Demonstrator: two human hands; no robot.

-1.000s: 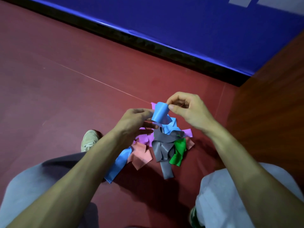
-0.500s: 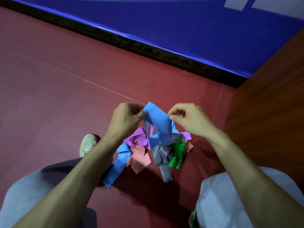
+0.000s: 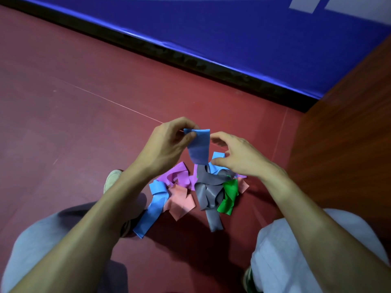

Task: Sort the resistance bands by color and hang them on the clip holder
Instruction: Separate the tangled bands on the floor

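A pile of resistance bands lies on the red floor between my knees: purple (image 3: 179,176), pink (image 3: 179,203), grey (image 3: 208,192), green (image 3: 229,196) and a long light-blue band (image 3: 152,210). Above the pile my left hand (image 3: 167,144) pinches the top corner of a blue band (image 3: 198,146), which hangs down towards the heap. My right hand (image 3: 239,157) hovers just right of that band, index finger and thumb spread apart and holding nothing. Another light-blue piece (image 3: 218,155) shows behind its thumb. No clip holder is in view.
A blue padded wall (image 3: 232,28) with a black base strip runs across the back. A brown wooden panel (image 3: 349,134) stands at the right. My knees in grey trousers and a pale shoe (image 3: 112,179) flank the pile.
My right hand has let go of the blue band's top edge. My left hand now holds it alone, and the band has straightened to hang flat.
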